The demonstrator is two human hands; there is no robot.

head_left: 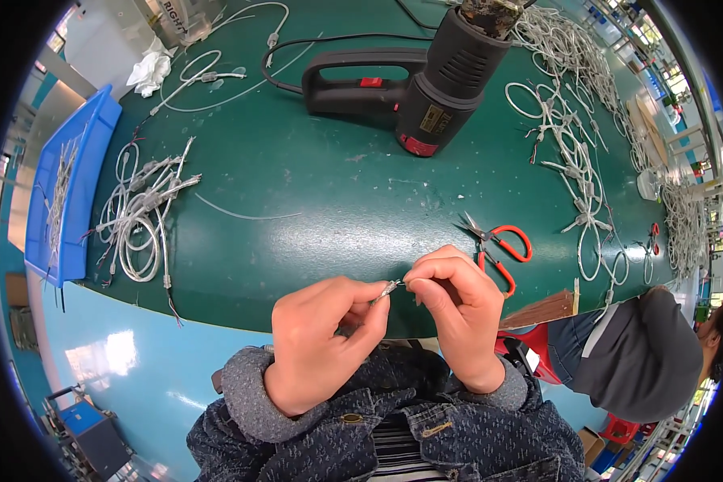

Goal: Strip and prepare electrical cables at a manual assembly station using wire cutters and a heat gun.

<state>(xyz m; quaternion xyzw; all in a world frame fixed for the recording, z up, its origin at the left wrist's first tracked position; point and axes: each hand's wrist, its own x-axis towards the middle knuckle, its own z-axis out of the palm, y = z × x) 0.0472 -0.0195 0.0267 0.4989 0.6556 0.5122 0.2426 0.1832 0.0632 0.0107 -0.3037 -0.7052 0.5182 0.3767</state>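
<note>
Hands: I have two in view; the left hand (329,333) pinches a silvery cable end (387,291) between thumb and forefinger, and the right hand (458,309) has thumb and forefinger pressed together at its tip; I can't tell exactly what those fingertips grip.
Cable end: one, held between the hands, just inside the near edge of the green table (337,185).
Near edge: it passes under the hands, and the wrists sit on the near side of it.
Widest gap: I read it between the hands and the heat gun (450,80), with one thin pale strip (245,215) lying along its left part.
Right side: tighter for me; one pair of orange-handled scissors (518,243), blades parted, lies just beyond the right hand, and one brown board (541,311) sits at the near edge.
Left side: one heap of cables (140,217), its pieces too tangled for me to count, beside one blue tray (96,185) at the left edge.
Far side: one heat gun, and one crumpled tissue (150,70) at far left.
Right rim: more tangled cables (578,169), uncountable from here; one person (643,353) beyond the near right edge.
</note>
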